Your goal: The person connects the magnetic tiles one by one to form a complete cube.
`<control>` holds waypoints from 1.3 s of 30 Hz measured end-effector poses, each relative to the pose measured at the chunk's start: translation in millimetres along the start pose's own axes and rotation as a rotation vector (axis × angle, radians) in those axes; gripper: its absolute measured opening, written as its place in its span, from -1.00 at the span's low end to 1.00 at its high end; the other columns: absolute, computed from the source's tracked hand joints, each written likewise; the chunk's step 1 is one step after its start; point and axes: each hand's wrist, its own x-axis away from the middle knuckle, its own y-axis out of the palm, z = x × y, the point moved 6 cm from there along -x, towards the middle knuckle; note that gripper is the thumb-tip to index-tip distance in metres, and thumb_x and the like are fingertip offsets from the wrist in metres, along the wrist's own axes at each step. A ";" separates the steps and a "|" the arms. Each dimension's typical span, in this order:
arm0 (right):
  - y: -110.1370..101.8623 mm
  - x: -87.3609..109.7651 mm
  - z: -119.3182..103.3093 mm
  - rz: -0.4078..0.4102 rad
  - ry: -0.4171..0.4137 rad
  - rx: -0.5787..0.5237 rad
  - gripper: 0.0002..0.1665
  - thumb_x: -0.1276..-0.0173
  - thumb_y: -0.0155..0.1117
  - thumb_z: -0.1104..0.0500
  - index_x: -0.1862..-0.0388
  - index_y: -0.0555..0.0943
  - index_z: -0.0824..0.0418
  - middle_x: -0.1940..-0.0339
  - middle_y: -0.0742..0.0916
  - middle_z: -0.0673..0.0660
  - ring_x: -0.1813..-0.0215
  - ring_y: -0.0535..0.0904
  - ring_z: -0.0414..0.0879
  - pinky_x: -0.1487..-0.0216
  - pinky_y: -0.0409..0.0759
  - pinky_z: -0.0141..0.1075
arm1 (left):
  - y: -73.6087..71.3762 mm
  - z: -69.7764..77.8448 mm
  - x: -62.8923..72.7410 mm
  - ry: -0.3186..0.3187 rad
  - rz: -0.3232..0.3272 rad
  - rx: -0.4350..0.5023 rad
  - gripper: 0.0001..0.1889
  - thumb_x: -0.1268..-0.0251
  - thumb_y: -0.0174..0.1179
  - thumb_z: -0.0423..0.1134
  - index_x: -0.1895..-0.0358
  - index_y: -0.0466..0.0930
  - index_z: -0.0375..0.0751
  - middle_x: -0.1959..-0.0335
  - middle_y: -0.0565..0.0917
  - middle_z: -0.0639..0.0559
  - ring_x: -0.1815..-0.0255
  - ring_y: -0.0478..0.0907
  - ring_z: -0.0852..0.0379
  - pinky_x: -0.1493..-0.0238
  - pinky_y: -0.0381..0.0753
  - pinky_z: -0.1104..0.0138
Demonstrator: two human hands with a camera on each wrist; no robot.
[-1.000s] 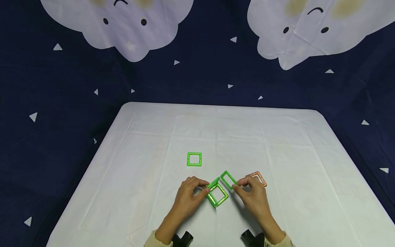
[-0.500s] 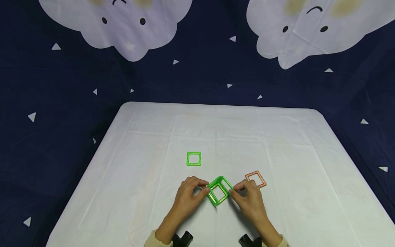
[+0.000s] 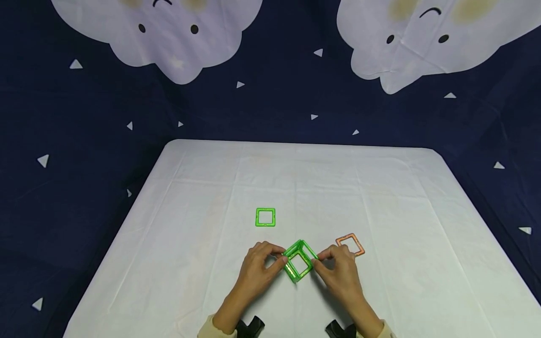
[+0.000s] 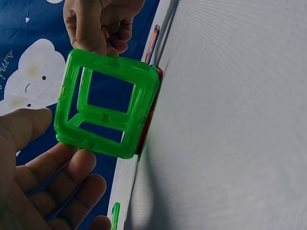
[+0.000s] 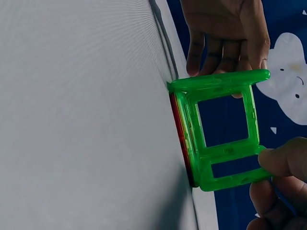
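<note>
Green square magnetic tiles form a part-built box near the front of the table, between the two hands. In the left wrist view, upright green frames meet at their edges, with a red tile edge along the bottom. My left hand holds the box's left corner between thumb and fingers. My right hand pinches the corner of the right-hand green tile, its thumb on top and a finger beneath. This tile's far edge meets the neighbouring wall.
A loose green square tile lies flat behind the box. An orange square tile lies just beyond my right hand, partly overlapped by it. The white-covered table stands before a dark blue cloth with clouds.
The right hand has moved left, bringing its green tile from apart to against the box. The orange tile shows more now. The left hand has stayed in place.
</note>
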 end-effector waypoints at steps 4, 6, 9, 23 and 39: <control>0.8 -0.4 -3.9 0.017 -0.057 0.025 -0.63 0.32 0.60 0.32 0.58 0.55 0.10 0.60 0.62 -0.05 0.38 0.40 -0.22 0.26 0.17 -0.36 | -0.2 -0.1 0.1 -0.005 0.000 -0.011 -0.86 -0.08 0.35 -0.14 0.28 0.68 -0.01 0.46 0.62 0.26 0.32 0.53 0.14 0.16 0.38 0.33; 1.2 -0.8 -5.8 0.024 -0.085 0.032 -0.62 0.33 0.60 0.32 0.58 0.55 0.10 0.61 0.62 -0.04 0.39 0.40 -0.21 0.26 0.16 -0.36 | -0.2 -0.4 -0.1 -0.009 -0.002 -0.012 -0.86 -0.08 0.35 -0.14 0.27 0.67 0.00 0.47 0.61 0.26 0.32 0.53 0.14 0.15 0.38 0.32; 1.5 -1.3 -8.3 0.033 -0.115 0.044 -0.61 0.35 0.60 0.32 0.57 0.54 0.11 0.61 0.61 -0.04 0.39 0.38 -0.21 0.27 0.16 -0.36 | -0.1 -1.0 -0.2 -0.012 -0.009 -0.013 -0.85 -0.09 0.35 -0.12 0.26 0.67 0.01 0.46 0.61 0.27 0.32 0.52 0.14 0.14 0.38 0.32; 1.0 -5.6 -2.3 -0.018 -0.091 0.030 -0.63 0.26 0.59 0.31 0.50 0.57 0.10 0.55 0.66 -0.05 0.36 0.41 -0.22 0.23 0.17 -0.34 | -0.5 -0.7 -0.6 0.038 0.011 -0.006 -0.86 -0.04 0.37 -0.17 0.29 0.68 -0.02 0.51 0.61 0.29 0.38 0.54 0.18 0.17 0.43 0.32; 7.2 -17.2 7.1 -0.107 -0.133 -0.046 -0.70 0.12 0.53 0.31 0.43 0.62 0.04 0.49 0.69 -0.13 0.38 0.42 -0.16 0.23 0.16 -0.39 | -5.2 1.1 -25.4 0.064 -0.107 0.014 -0.84 -0.22 0.24 -0.23 0.15 0.68 -0.10 0.28 0.68 0.17 0.15 0.54 0.23 0.06 0.47 0.28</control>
